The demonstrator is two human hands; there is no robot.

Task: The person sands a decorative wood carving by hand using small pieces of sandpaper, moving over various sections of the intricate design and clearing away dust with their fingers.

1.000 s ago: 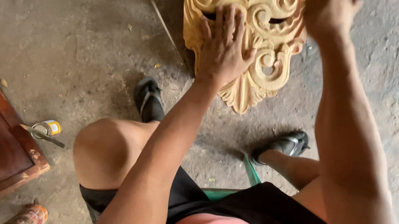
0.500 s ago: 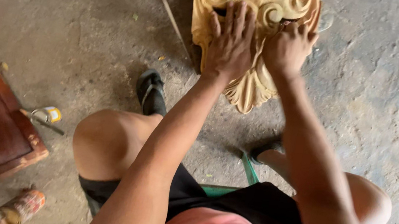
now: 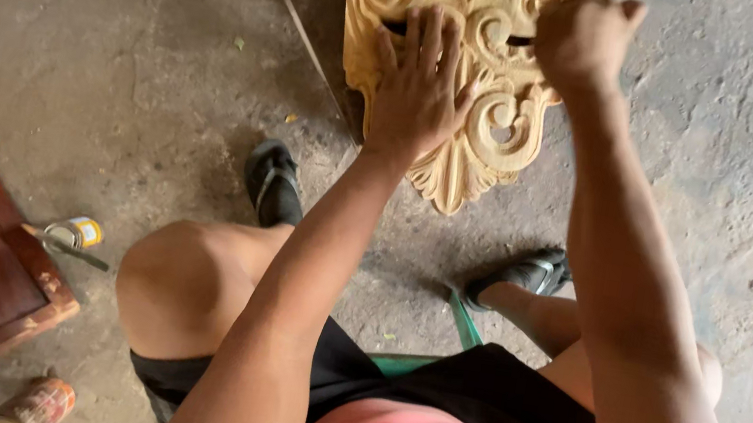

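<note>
Rough grey concrete floor (image 3: pixel 102 51), dusty, bearing a pale carved wooden ornament (image 3: pixel 492 134) of scrolls and openwork, its pointed tip toward the person's sandalled feet. Left hand (image 3: pixel 420 89) lies flat on it, fingers spread; right hand (image 3: pixel 586 39) is curled into a fist over its upper right edge, whether gripping anything I cannot tell. Risk: uneven pressure beneath the flat palm could make the piece skid on grit or snap a thin scroll.

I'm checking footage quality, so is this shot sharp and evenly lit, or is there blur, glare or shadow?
Head view: soft, even daylight, no glare; faint shadows under the wood carving and knees; left hand fairly sharp, right hand slightly smeared; the carving's top is cropped.
</note>
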